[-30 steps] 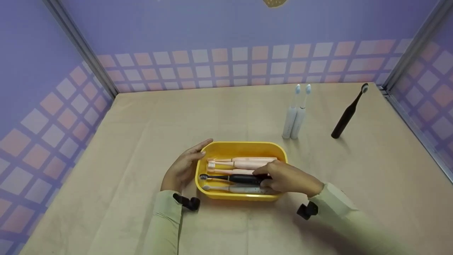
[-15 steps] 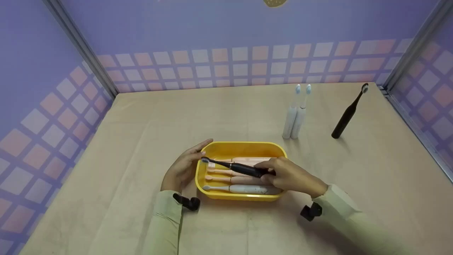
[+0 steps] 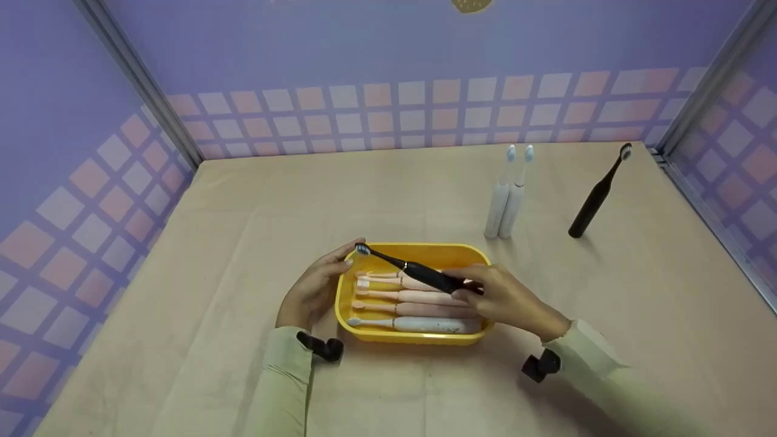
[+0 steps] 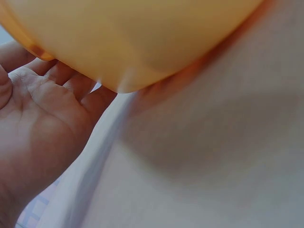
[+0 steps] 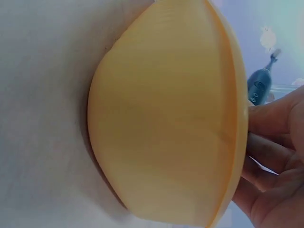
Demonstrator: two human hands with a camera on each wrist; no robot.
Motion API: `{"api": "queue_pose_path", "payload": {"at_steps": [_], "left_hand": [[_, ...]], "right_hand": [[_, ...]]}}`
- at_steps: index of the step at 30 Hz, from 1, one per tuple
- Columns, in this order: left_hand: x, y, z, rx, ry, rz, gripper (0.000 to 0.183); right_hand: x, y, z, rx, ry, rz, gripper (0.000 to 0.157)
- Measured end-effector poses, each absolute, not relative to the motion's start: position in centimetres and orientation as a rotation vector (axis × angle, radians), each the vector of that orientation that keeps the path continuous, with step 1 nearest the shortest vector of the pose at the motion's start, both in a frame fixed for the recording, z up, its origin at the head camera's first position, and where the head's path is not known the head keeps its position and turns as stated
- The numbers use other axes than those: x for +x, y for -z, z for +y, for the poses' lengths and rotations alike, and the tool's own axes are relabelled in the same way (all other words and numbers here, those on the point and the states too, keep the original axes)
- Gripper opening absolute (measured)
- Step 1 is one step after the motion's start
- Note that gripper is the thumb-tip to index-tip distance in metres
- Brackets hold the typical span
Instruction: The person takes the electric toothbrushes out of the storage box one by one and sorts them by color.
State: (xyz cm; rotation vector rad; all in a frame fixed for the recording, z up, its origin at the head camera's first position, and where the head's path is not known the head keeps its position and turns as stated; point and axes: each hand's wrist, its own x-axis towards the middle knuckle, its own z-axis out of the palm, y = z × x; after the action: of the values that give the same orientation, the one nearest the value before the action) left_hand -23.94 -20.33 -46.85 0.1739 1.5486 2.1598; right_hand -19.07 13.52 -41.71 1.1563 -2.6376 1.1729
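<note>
In the head view a yellow basket (image 3: 419, 338) stands before me with several electric toothbrushes lying in it. Pink ones (image 3: 431, 297) fill the middle, and a white one (image 3: 434, 325) lies along the near side. My right hand (image 3: 507, 297) pinches the lower end of a black electric toothbrush (image 3: 425, 274), tilted over the basket with its head up at the left. The right wrist view shows that toothbrush (image 5: 260, 85) beyond the rim. My left hand (image 3: 315, 282) rests against the basket's left end; the left wrist view shows its fingers (image 4: 97, 97) extended along the outer wall.
Two white electric toothbrushes (image 3: 505, 209) stand upright side by side, behind and right of the basket. Farther right a black one (image 3: 592, 206) stands on its base. Tile-patterned panels (image 3: 376, 109) enclose the back and sides of the cloth-covered table (image 3: 273, 200).
My right hand has lifted the black toothbrush up out of the basket and moved slightly right, uncovering a pink toothbrush beneath. The left hand and the basket have stayed put.
</note>
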Motion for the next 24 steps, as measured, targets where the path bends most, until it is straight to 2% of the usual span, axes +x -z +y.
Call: {"api": "queue_pose_path", "payload": {"at_steps": [24], "left_hand": [[-23.9,46.8,-20.3,0.165,-2.148,1.547,0.051]], "right_hand": [[-19.6,42.1,14.7,0.989,-1.364,-2.317,0.037]]}}
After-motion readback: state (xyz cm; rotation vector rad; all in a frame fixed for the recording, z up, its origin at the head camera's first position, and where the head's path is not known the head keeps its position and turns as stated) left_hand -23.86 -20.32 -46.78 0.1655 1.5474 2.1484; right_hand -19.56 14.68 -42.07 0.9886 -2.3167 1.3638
